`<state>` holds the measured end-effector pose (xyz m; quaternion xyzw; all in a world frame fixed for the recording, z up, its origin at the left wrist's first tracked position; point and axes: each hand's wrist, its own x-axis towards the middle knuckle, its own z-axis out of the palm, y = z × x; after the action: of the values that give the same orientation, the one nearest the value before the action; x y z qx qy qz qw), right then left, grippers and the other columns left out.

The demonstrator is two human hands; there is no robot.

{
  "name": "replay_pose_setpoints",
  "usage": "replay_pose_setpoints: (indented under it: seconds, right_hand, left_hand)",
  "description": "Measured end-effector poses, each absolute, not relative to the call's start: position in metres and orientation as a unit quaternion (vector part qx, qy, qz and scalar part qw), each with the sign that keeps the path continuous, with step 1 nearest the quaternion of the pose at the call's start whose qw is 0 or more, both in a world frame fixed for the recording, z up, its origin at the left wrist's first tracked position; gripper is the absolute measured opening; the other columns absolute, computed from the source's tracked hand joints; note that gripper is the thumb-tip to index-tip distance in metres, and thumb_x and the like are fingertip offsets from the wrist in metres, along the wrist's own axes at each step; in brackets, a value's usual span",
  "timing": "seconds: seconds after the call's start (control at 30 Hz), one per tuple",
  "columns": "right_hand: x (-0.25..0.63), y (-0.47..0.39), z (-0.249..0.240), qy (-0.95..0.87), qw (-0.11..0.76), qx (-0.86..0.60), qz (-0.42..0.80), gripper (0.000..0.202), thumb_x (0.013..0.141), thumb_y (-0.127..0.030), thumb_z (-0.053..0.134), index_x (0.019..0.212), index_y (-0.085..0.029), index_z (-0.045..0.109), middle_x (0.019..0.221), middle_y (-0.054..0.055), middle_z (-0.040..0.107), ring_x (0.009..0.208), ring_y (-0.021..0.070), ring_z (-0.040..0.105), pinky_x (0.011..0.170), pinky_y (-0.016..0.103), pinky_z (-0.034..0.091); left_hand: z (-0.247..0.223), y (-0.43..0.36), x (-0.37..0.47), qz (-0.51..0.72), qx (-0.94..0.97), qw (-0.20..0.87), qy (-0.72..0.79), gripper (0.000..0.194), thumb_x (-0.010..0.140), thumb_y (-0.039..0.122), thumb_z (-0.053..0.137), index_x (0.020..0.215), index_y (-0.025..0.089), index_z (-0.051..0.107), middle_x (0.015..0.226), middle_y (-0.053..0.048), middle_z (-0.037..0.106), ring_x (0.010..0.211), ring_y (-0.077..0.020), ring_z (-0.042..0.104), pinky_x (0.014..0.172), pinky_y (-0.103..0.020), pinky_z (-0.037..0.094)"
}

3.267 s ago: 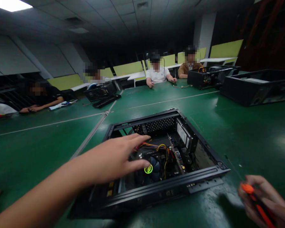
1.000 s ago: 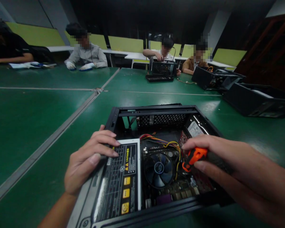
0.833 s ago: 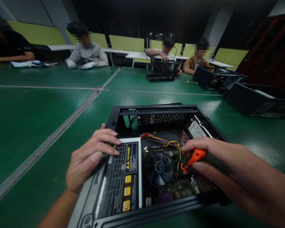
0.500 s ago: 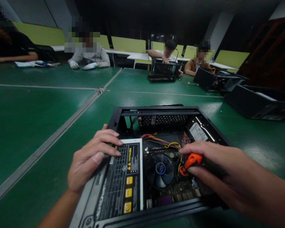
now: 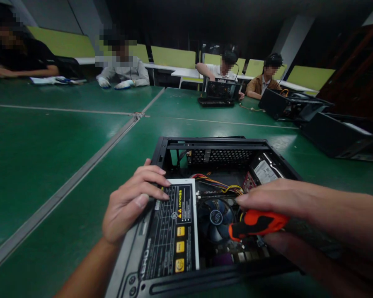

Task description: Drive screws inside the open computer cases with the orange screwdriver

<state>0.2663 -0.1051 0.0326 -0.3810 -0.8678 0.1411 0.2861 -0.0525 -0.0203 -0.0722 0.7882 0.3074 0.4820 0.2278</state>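
Green table [image 5: 65,140], people [image 5: 136,74] seated along its far side, an open computer case [image 5: 236,273] beneath two hands.
From where I stand, the right hand [image 5: 301,207] grasps an orange-and-black tool [image 5: 264,223]; its working end I can't make out. Just left of that grip sits the fan [image 5: 216,217], with coloured wires [image 5: 216,182] beyond it. The left hand [image 5: 129,205] rests over the labelled metal box [image 5: 170,231], fingers loosely extended, wrapped around nothing. I'd press evenly there to steady the case, carry the tool clear of fan and wires, and tilt the wrist so its end shows.
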Motion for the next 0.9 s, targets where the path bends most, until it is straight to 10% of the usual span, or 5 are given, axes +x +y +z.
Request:
replay_pose_setpoints:
  seconds: [0.5,0.73,0.9]
  right_hand:
    - [0.230,-0.088,0.023,-0.898,0.215,-0.330,0.197,0.041,0.094,-0.008,0.047,0.133,-0.020,0.053,0.118,0.005,0.068,0.108,0.0145,0.064,0.090,0.020,0.054]
    - [0.226,-0.083,0.008,-0.922,0.210,-0.306,0.105,0.027,0.097,-0.023,0.055,0.124,-0.020,0.058,0.098,0.005,0.070,0.082,0.0188,0.066,0.076,0.034,0.054]
    - [0.228,-0.081,0.031,-0.905,0.176,-0.341,0.187,0.038,0.097,-0.016,0.048,0.134,-0.026,0.053,0.123,0.003,0.066,0.110,0.0166,0.063,0.092,0.027,0.053]
  left_hand:
    - [-0.067,-0.022,-0.049,0.484,0.788,0.247,0.289,0.032,0.093,0.039,0.049,0.079,0.025,0.075,0.092,-0.004,0.071,0.103,-0.0239,0.058,0.116,-0.045,0.026]
    - [-0.070,-0.021,-0.051,0.480,0.792,0.248,0.284,0.030,0.093,0.036,0.048,0.082,0.025,0.074,0.096,-0.003,0.070,0.107,-0.0232,0.058,0.117,-0.043,0.024]
    - [-0.073,-0.020,-0.052,0.485,0.791,0.236,0.290,0.031,0.092,0.036,0.048,0.080,0.024,0.074,0.094,-0.004,0.072,0.106,-0.0246,0.059,0.117,-0.046,0.026]
